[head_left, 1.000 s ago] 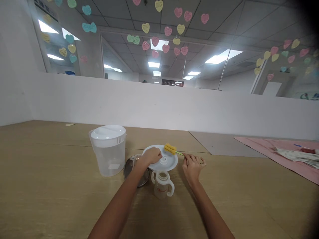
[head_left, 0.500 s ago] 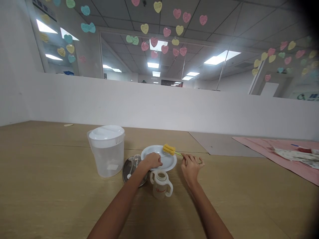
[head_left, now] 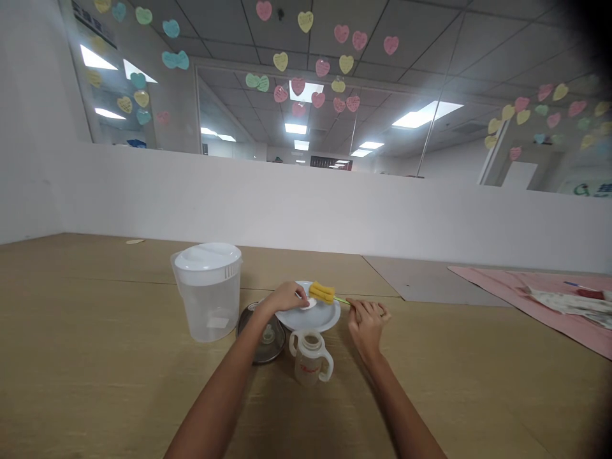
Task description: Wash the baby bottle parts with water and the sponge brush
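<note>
My left hand (head_left: 283, 296) is closed in a pinch on a small white cap (head_left: 308, 303) held just above a white plate (head_left: 316, 317). My right hand (head_left: 367, 320) grips the thin green handle of a brush whose yellow sponge head (head_left: 322, 292) touches or hovers beside the white cap over the plate. A small clear two-handled baby bottle (head_left: 310, 357) stands open-topped on the wooden table just in front of the plate, between my forearms.
A clear plastic jug with a white lid (head_left: 207, 288) stands left of the plate. A glass pot lid (head_left: 262, 331) lies under my left wrist. A pink cloth (head_left: 540, 293) with papers lies far right. A white partition wall runs behind the table.
My left hand has lifted the small white cap off the plate and raised it toward the sponge head. My right hand has kept its hold on the brush handle, barely moving.
</note>
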{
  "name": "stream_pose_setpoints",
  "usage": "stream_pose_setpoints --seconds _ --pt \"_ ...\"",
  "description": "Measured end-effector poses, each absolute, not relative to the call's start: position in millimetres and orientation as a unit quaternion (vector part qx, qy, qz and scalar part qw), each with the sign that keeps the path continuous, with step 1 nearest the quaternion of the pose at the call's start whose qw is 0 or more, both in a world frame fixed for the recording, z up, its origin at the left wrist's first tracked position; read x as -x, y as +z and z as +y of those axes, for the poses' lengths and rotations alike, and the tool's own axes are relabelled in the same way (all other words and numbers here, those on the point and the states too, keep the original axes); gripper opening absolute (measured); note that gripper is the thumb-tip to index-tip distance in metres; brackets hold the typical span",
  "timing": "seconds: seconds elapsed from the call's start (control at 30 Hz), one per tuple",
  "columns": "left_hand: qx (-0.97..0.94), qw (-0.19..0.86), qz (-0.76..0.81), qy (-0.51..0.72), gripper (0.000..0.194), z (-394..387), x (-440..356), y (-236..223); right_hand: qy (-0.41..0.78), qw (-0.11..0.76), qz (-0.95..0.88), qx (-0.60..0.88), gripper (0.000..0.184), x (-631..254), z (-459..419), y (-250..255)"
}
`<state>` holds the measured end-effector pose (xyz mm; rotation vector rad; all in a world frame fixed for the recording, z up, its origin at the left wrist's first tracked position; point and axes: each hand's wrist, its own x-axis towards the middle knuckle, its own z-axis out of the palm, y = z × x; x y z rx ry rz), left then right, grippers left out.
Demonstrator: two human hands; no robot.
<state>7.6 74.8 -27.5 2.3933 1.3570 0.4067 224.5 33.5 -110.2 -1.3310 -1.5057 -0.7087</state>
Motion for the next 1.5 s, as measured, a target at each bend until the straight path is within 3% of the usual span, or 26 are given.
stream_pose_setpoints --seconds 0.17,0.23,0.47,0.67,0.83,1.0,1.5 --pt "-0.823 0.308 0.4 0.262 0.034 60.1 2.1 2.0 -0.288 0.49 -0.628 0.532 0.029 -223.7 33.5 -111.0" --pt "-0.817 0.311 0.391 0.288 0.036 55.2 1.6 7.6 -0.279 0.492 -0.638 0.522 0.029 -222.8 32.6 -110.8" --pt "-0.809 0.075 0.502 0.296 0.027 52.8 -1.6 7.6 -0.266 0.53 -0.656 0.467 0.026 -220.0 28.1 -107.6" --pt "-0.805 0.089 0.561 0.17 0.052 53.3 30.1 15.2 -0.271 0.534 -0.64 0.482 0.027 -224.2 29.7 -108.1" --pt "-0.755 0.209 0.621 -0.006 0.034 63.7 53.5 5.4 -0.27 0.534 -0.637 0.485 0.025 -223.6 29.2 -107.1" --pt "-0.718 0.323 0.611 -0.076 0.029 67.8 46.0 -6.5 -0.282 0.534 -0.635 0.482 0.025 -224.6 30.7 -108.9" --pt "-0.706 0.259 0.645 -0.136 0.027 70.4 24.9 -27.2 -0.29 0.517 -0.641 0.488 0.026 -223.7 31.3 -109.7"
